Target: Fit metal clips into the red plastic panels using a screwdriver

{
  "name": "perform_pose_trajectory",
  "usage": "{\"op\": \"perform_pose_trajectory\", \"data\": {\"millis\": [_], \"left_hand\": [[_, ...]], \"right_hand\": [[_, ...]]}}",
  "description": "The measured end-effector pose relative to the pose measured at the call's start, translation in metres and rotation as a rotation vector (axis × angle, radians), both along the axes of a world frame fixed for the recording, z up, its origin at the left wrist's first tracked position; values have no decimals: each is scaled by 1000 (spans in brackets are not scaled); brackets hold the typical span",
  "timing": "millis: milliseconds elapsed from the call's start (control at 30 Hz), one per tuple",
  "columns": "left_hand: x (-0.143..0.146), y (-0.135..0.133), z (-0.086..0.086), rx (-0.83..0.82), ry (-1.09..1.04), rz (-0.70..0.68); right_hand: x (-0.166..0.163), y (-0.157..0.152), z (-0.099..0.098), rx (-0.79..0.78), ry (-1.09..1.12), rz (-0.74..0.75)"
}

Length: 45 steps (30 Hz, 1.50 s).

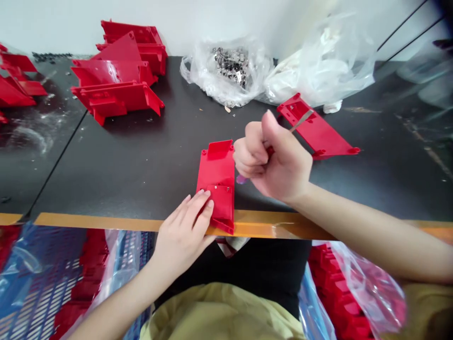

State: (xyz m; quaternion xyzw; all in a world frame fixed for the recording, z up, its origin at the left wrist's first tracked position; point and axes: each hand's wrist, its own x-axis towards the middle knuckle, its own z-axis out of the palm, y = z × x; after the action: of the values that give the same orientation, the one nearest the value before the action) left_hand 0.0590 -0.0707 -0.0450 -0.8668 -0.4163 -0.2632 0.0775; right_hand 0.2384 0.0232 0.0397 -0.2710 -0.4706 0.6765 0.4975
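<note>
A red plastic panel (212, 170) lies at the table's front edge, with a smaller raised red plate and small metal bits near its middle. My left hand (187, 226) is closed on its left side, fingers resting on top and thumb near the front edge. Just right of the panel, my right hand (272, 156) is raised in a fist around a screwdriver (302, 120). The metal blade points up and right, away from the panel. A purple handle end shows below the fist; most of the handle is hidden by the fingers.
Another red panel (327, 137) lies behind my right hand. Stacked red parts (116, 80) stand at the back left. A plastic bag of small metal pieces (231, 71) and a white bag (314, 71) sit at the back. Below the edge are a blue crate (31, 283) and bagged red parts (339, 293).
</note>
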Motion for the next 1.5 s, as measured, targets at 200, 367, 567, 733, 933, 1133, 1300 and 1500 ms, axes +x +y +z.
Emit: {"op": "perform_pose_trajectory", "data": {"millis": [200, 367, 567, 733, 933, 1133, 1300, 1500], "left_hand": [[0, 6, -16, 105, -28, 27], [3, 5, -18, 114, -54, 61], [2, 5, -18, 124, -89, 45], [3, 5, -22, 164, -105, 59], [4, 5, -24, 182, -111, 59], [4, 5, -23, 191, -136, 67], [4, 3, -20, 114, -112, 69], [3, 8, -2, -57, 60, 5]], "right_hand": [[-31, 5, -11, 49, 36, 76], [-40, 10, -23, 73, -29, 91], [-41, 3, -22, 170, -38, 138], [-42, 0, -26, 243, -72, 176], [-43, 0, -33, 280, -64, 228], [-52, -5, -39, 307, -70, 271], [-38, 15, -17, 140, 48, 11], [-12, 12, -5, 120, -10, -76]]}}
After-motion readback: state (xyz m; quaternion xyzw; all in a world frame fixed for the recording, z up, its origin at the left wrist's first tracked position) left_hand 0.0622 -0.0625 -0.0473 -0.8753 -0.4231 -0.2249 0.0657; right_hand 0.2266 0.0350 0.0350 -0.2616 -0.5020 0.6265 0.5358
